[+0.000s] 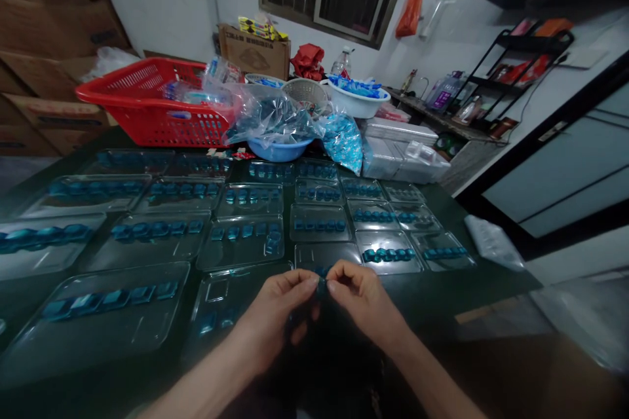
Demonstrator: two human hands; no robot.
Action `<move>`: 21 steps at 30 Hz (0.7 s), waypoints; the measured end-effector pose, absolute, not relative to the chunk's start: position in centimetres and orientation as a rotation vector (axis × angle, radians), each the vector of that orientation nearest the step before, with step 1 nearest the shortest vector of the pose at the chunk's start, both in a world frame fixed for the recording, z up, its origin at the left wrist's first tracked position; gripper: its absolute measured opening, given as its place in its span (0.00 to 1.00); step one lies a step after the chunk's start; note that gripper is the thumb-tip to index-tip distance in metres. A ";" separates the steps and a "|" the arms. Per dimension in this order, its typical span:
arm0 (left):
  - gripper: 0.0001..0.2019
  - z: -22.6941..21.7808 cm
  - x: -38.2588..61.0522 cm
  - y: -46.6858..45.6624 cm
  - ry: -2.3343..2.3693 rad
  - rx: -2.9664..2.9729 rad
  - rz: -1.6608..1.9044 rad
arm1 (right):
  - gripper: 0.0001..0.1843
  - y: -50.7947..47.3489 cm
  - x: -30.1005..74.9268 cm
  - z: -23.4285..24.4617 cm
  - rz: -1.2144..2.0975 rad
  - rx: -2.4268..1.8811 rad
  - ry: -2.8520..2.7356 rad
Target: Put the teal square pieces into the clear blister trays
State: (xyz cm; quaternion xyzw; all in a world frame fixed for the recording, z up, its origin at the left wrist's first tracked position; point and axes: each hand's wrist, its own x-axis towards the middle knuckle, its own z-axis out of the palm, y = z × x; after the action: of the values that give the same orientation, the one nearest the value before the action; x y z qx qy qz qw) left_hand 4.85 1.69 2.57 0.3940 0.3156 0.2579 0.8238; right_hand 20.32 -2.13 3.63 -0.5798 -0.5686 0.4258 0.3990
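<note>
Left hand (275,306), right hand (362,294), pinching one small glossy teal piece (321,287)

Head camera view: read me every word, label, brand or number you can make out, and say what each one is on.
Cardboard box: dark print on its side, too blurred to read.
Yellow packets on the box: print too small to read.
Purple package on the ledge: lettering too small to read.
No word, brand or number can be read for certain.
</note>
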 end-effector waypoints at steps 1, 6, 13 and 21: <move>0.11 2.5 4.9 1.7 0.660 0.824 0.547 | 0.07 -2.1 20.3 3.4 1.131 -1.462 -1.374; 0.09 2.4 5.5 1.7 0.651 0.774 0.596 | 0.11 -2.1 19.5 1.6 1.300 -1.397 -1.086; 0.13 1.8 6.1 2.8 0.793 0.817 0.573 | 0.12 -3.2 19.4 2.6 0.742 -1.380 -1.368; 0.17 1.1 7.5 3.1 0.911 0.840 0.488 | 0.10 -3.3 20.3 2.1 0.550 -1.525 -1.528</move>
State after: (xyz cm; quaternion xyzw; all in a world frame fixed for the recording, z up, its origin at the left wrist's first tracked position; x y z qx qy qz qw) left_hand 7.46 3.11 1.15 0.3898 0.4225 0.2262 0.7864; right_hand 20.28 -3.35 2.10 -0.6144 -0.6155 0.2217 0.4410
